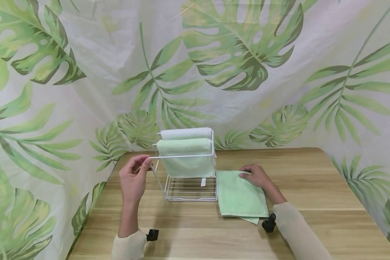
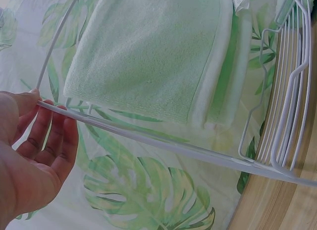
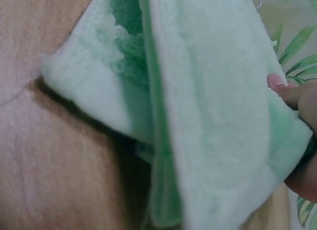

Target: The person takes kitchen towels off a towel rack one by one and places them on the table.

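Note:
A white wire rack (image 1: 191,199) stands on the table with its top bars raised above a slatted base. My left hand (image 1: 134,178) pinches the rack's front left top corner, thumb and fingers on the bar (image 2: 163,142). Over the bars hang a light green towel (image 1: 186,166) and, behind it, a white towel (image 1: 186,134). Right of the rack is a folded green towel (image 1: 242,196), a second layer peeking out beneath its near edge. My right hand (image 1: 256,177) grips this towel by its far right corner; in the right wrist view its folded layers (image 3: 223,101) stand spread.
The wooden table (image 1: 312,187) extends to both sides and in front of the rack. A leaf-patterned cloth (image 1: 234,101) hangs behind and along the sides. A white tag (image 1: 203,181) dangles below the hanging towels. Black wrist devices (image 1: 152,235) sit at both sleeves.

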The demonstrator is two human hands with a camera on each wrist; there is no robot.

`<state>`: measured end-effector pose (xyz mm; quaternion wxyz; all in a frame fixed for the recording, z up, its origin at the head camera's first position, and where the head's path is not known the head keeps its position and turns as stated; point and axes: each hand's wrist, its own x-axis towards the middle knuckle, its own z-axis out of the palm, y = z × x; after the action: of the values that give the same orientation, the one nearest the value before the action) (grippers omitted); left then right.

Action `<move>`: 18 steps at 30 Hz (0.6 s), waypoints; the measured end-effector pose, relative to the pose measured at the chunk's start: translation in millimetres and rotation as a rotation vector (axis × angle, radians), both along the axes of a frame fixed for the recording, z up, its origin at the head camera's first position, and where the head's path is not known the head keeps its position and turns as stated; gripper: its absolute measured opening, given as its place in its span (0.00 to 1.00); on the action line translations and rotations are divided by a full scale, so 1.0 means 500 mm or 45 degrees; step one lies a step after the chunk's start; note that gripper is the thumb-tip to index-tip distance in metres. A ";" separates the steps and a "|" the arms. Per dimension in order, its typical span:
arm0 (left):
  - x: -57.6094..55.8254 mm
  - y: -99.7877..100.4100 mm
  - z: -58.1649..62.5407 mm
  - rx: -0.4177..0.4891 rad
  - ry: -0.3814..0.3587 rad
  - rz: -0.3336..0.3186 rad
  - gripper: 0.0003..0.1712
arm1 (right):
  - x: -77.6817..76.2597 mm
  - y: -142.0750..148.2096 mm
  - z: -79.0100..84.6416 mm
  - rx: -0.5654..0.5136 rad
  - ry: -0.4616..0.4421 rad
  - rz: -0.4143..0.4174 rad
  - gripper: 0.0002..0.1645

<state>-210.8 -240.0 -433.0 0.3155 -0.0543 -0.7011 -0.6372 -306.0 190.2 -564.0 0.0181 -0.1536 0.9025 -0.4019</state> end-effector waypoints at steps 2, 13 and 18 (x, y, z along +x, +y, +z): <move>0.000 0.000 0.000 0.000 0.001 -0.003 0.09 | 0.001 -0.001 0.004 0.013 0.013 0.014 0.10; -0.002 0.000 0.000 0.008 -0.002 -0.007 0.10 | 0.023 -0.029 0.089 0.109 0.089 0.034 0.18; -0.002 0.001 0.000 0.020 -0.004 -0.009 0.09 | 0.039 -0.058 0.145 0.079 0.158 0.064 0.20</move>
<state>-211.6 -239.3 -433.0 0.3125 -0.0533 -0.6965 -0.6438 -286.6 161.1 -491.3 -0.0231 -0.2004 0.9098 -0.3629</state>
